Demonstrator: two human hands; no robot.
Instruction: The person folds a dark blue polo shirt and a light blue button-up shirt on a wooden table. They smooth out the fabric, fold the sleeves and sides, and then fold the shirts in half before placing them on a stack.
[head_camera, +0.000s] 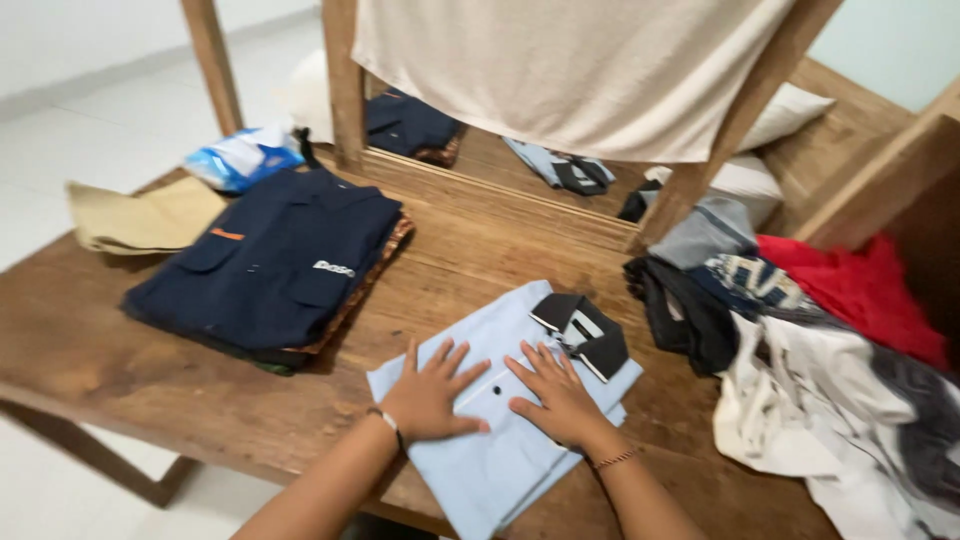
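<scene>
Hands are observed flat, palms down, side by side on a folded light blue shirt (520, 420) with a black collar (582, 332), which lies on the near part of a wooden table (110, 370).

Well to the left of the left hand (430, 397) and farther from the wearer, a folded tan cloth (145, 215) is noted at the table's far left corner. Just beyond it, a blue and white plastic packet (240, 157) is seen. Between that corner and the left hand, a stack of folded garments is recorded, topped by a navy shirt (275, 262) with an orange pocket trim; patterned brown cloth shows under its right edge.

Left hand: fingers spread, released, nothing grasped; it is pressed on the shirt's front near the button line. A dark band is worn at its wrist. Right hand (558, 397): also open and flat, nothing grasped, fingers pointing away from the wearer toward the collar, which lies just beyond the fingertips. A thin bracelet is worn at its wrist. The two hands are near each other, not touching.

Beyond both hands, a mirror (520, 160) in a wooden frame is propped, with a cream cloth (570, 70) draped over its top.

To the right of the right hand, an unfolded heap is noted: black and grey garments (690, 300), a red garment (865, 285), and a white and grey patterned one (850, 420) nearest.
</scene>
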